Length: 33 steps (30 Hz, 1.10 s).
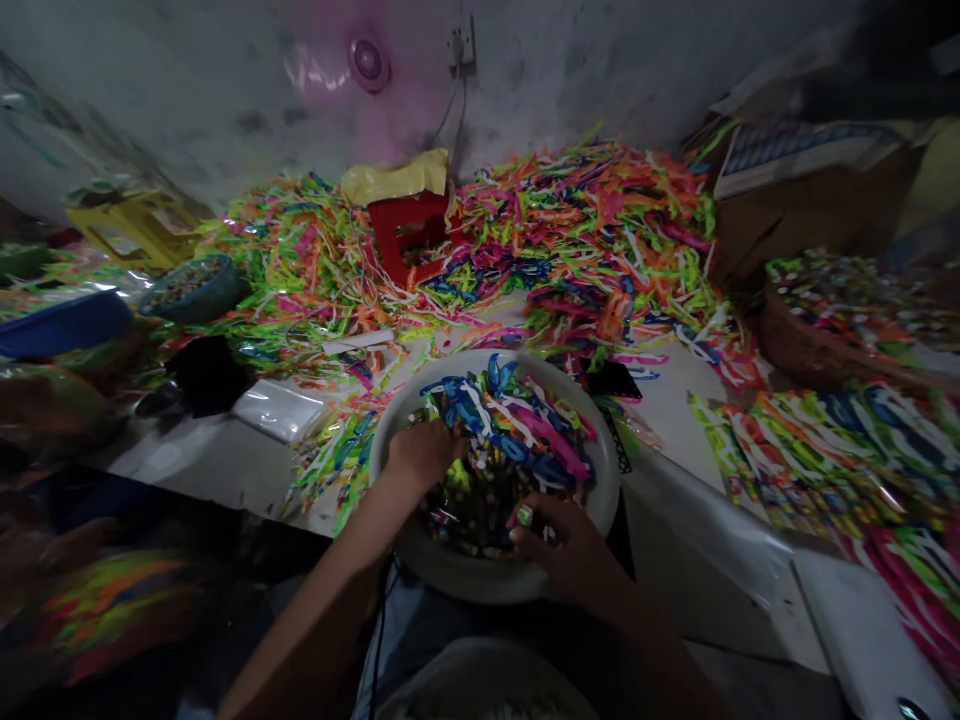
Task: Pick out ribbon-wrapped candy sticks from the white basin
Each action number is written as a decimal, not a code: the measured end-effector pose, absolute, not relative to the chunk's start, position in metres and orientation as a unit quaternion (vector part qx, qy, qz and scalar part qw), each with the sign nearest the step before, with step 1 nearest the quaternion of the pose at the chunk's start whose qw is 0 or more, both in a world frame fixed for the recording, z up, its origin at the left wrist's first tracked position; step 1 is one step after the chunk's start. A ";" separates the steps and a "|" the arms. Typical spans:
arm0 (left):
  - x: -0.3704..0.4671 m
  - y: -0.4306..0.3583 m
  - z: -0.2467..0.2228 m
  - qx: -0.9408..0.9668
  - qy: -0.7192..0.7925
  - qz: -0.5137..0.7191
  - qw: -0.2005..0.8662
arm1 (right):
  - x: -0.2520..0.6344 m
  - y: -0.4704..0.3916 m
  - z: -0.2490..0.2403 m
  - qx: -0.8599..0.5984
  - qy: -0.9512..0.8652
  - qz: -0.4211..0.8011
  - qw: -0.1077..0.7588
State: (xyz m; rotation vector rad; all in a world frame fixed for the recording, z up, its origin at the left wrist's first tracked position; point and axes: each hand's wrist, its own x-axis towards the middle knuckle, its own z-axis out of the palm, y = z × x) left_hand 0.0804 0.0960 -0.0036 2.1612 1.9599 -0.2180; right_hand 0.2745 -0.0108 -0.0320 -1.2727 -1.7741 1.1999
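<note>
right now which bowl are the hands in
The white bowl nearest the person, full of coloured strips; both the left hand and right hand are inside it. The small bluish bowl far left sits untouched.

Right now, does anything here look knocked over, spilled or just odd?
Yes. A red plastic stool lies tipped on its side, half buried in the heap of colourful strips covering the floor. Both hands, left and right, dig in a white basin of strips and small pieces.

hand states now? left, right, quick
Left hand: in the white bowl, fingers down among the coloured strips; grip cannot be told.
Right hand: at the bowl's near rim, pinching a small green piece.
</note>
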 end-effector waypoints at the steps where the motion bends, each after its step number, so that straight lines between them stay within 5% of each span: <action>1: 0.072 0.093 -0.002 0.748 0.649 -0.064 0.120 | 0.275 -0.012 -0.034 -0.489 -0.669 0.456 0.325; 7: 0.037 0.058 0.003 0.686 0.558 0.265 0.383 | 0.272 -0.018 -0.040 -0.463 -0.610 0.545 0.341; 13: 0.078 0.037 -0.017 0.323 0.490 0.446 0.676 | 0.261 -0.021 -0.031 -0.512 -0.702 0.421 0.260; 33: 0.075 0.037 -0.038 0.290 0.423 0.462 0.723 | 0.246 -0.020 -0.045 -0.566 -0.755 0.191 0.270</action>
